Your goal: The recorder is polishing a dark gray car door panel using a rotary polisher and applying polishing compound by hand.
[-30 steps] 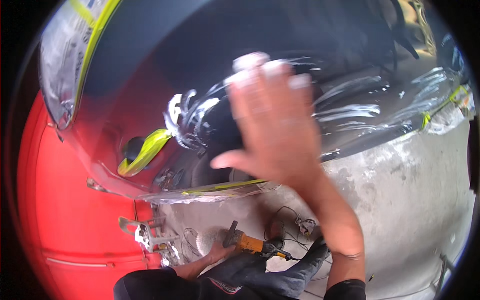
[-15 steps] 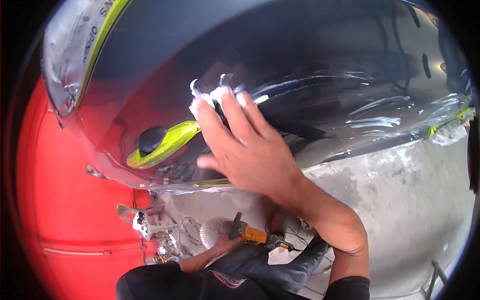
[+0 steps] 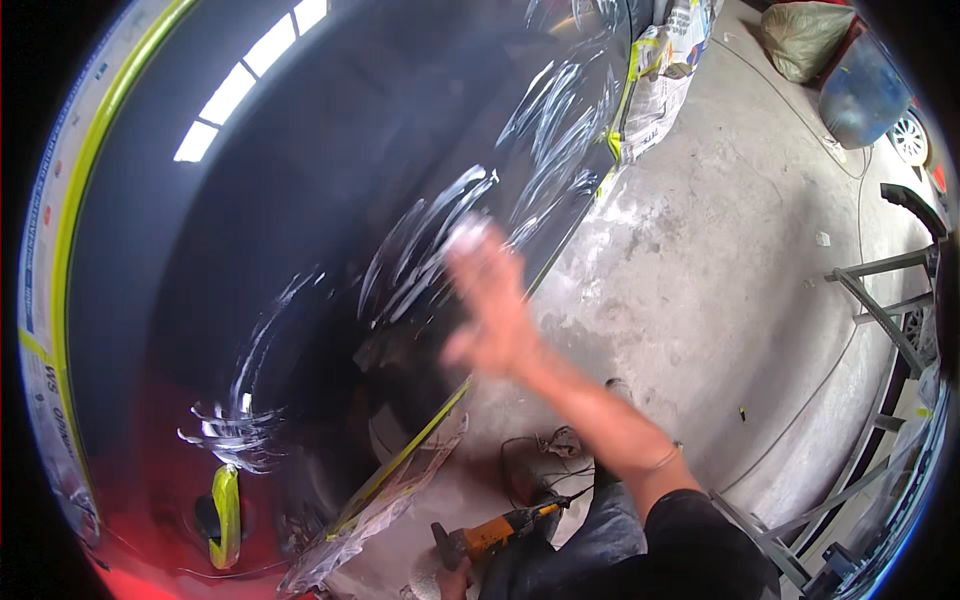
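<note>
A glossy dark car body panel [image 3: 290, 220] curves across the left half of the view. White paste streaks [image 3: 425, 245] run over it in several swipes, with a rounder smear [image 3: 235, 435] low on the left. My right hand [image 3: 495, 310] is blurred by motion near the panel's lower edge, fingers stretched out, thumb apart, white paste on the fingertips. Whether it touches the panel I cannot tell. Down by my legs, my left hand [image 3: 456, 580] grips an orange and black polisher [image 3: 488, 536], whose pale fluffy pad [image 3: 426, 577] is partly cut off by the frame.
Yellow-green tape [image 3: 72, 215] and printed paper [image 3: 660, 95] border the panel. A taped hole [image 3: 207, 517] lies at lower left. Grey concrete floor [image 3: 700, 270] stretches right, crossed by a thin cable. A metal stand [image 3: 875, 300], a blue drum [image 3: 865, 90] and a sack [image 3: 805, 40] stand at right.
My view has swung right along the panel. The right hand has left the smear above the taped hole and moved right toward other streaks. The left hand still holds the polisher.
</note>
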Demonstrator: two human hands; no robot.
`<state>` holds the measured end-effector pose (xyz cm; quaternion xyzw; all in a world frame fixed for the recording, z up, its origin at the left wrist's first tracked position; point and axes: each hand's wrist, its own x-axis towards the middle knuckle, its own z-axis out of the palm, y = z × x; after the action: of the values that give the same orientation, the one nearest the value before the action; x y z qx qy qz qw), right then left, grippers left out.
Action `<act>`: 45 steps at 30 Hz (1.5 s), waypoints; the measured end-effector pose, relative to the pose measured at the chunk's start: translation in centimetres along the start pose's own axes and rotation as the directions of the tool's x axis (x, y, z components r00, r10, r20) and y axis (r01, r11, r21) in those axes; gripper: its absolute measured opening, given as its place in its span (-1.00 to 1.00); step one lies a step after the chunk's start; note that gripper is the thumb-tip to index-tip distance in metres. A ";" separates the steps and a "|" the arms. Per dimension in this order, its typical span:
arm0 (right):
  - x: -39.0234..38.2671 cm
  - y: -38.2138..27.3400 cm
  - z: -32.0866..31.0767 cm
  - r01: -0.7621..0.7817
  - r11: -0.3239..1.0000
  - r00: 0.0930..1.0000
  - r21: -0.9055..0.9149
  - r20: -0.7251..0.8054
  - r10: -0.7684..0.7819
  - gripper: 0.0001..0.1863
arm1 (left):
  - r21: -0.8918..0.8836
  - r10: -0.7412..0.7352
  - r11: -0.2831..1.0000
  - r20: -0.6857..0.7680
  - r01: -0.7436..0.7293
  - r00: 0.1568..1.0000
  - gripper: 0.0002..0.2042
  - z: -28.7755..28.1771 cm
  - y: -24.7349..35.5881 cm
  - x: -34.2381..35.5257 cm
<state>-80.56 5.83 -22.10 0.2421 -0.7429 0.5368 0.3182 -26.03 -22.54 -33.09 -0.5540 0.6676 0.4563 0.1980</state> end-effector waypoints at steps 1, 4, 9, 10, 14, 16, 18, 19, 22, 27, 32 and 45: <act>2.7 3.3 -1.9 -0.039 0.995 0.982 -0.092 -0.190 0.021 -0.11 | 0.004 0.016 1.000 0.003 -0.016 1.000 -0.87 0.4 0.5 0.3; 11.8 9.8 -7.3 -0.234 0.959 0.903 -0.162 -0.402 0.153 -0.40 | 0.020 0.039 0.999 0.013 -0.039 0.999 -0.86 2.5 1.2 0.3; 7.9 5.8 -4.9 0.068 0.996 0.985 -0.065 -0.153 -0.078 -0.16 | 0.063 -0.061 0.996 -0.025 0.062 0.998 -0.86 0.2 -1.4 -2.4; 5.1 5.5 -4.6 -0.041 0.999 0.990 0.018 -0.135 0.043 -0.22 | 0.060 -0.067 0.996 -0.016 0.068 0.998 -0.81 0.4 -1.4 -2.8; -4.3 16.6 -2.5 -0.529 0.774 0.700 0.347 -0.337 0.630 -0.45 | 0.104 -0.017 0.994 0.006 0.017 1.000 -0.74 2.8 -1.2 -3.0; -6.8 22.9 -3.2 -0.582 0.737 0.615 0.343 -0.406 0.676 -0.43 | 0.163 0.004 0.987 0.019 -0.007 1.000 -0.75 3.4 -1.6 -3.0; -6.2 24.5 -2.3 -0.505 0.746 0.634 0.433 -0.401 0.662 -0.52 | 0.243 0.016 0.970 0.044 -0.027 0.999 -0.76 4.4 -1.4 -3.7; -5.5 21.6 -0.6 -0.553 0.782 0.711 0.287 -0.326 0.623 -0.54 | 0.249 -0.010 0.968 0.002 0.009 1.000 -0.76 3.7 -1.6 -4.5; -10.5 13.6 3.7 -0.408 0.781 0.767 0.473 -0.286 0.574 -0.50 | 0.213 -0.035 0.976 -0.030 0.041 0.999 -0.74 3.9 -1.4 -4.5; -20.6 17.6 8.9 -0.589 0.742 0.688 0.320 -0.285 0.668 -0.41 | 0.210 -0.058 0.976 -0.011 0.059 0.998 -0.73 4.7 -2.0 -4.0; -26.5 11.2 11.4 -0.514 0.853 0.857 0.092 0.017 0.515 -0.35 | 0.165 -0.091 0.982 -0.046 0.097 0.995 -0.74 2.1 -2.8 -3.7; -27.1 24.6 8.6 -0.719 0.405 0.467 0.565 -0.038 0.883 -0.30 | 0.182 -0.138 0.974 0.000 0.136 0.990 -0.77 3.1 -0.9 -2.0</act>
<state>-81.21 5.66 -59.64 -0.1761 -0.5434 0.8182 0.0651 -25.30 -18.76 -33.47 -0.5753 0.6653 0.3825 0.2828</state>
